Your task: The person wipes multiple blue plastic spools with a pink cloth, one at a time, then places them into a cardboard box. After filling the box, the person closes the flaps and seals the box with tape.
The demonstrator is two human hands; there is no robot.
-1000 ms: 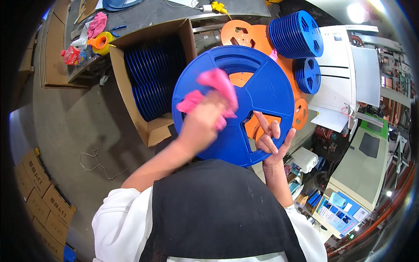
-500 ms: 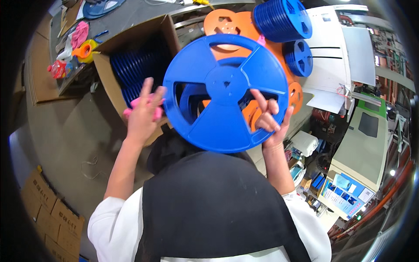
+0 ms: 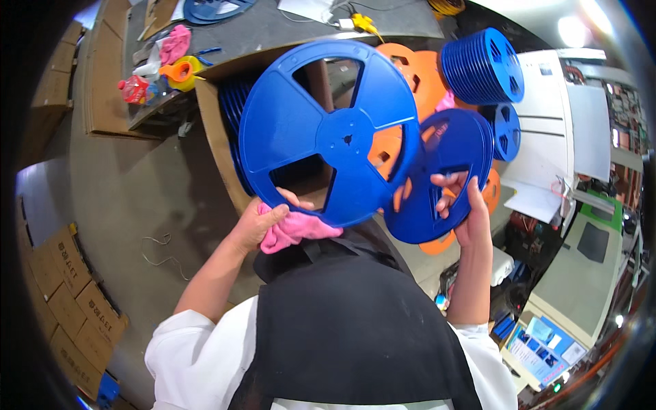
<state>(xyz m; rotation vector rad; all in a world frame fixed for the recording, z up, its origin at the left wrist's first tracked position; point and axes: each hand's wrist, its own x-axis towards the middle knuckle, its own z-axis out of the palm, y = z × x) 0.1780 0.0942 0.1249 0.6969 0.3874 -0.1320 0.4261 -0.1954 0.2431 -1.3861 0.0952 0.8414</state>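
A large blue plastic reel (image 3: 347, 133) is gripped at its lower left rim by my left hand (image 3: 261, 224), its fingers through a cut-out window. The same hand keeps a pink cloth (image 3: 294, 231) bunched against that rim. To the right, my right hand (image 3: 471, 208) is closed round the edge of another blue reel (image 3: 465, 140), fingers hooked in its window. That reel is tilted and shows several flange edges, so I cannot tell whether it is one or more. The first reel overlaps its left edge.
Behind the held reels stands an open cardboard box (image 3: 217, 147) with blue reels inside. Orange reels (image 3: 427, 85) lie beyond, beside a stack of blue reels (image 3: 482, 65). A grey table (image 3: 273, 31) carries a yellow tape roll (image 3: 183, 78). Cartons (image 3: 68, 301) are stacked at lower left.
My left hand, earlier beside the front reel with fingers spread, now grips its rim with the cloth. My right hand has moved right with another blue reel, apart from the front one.
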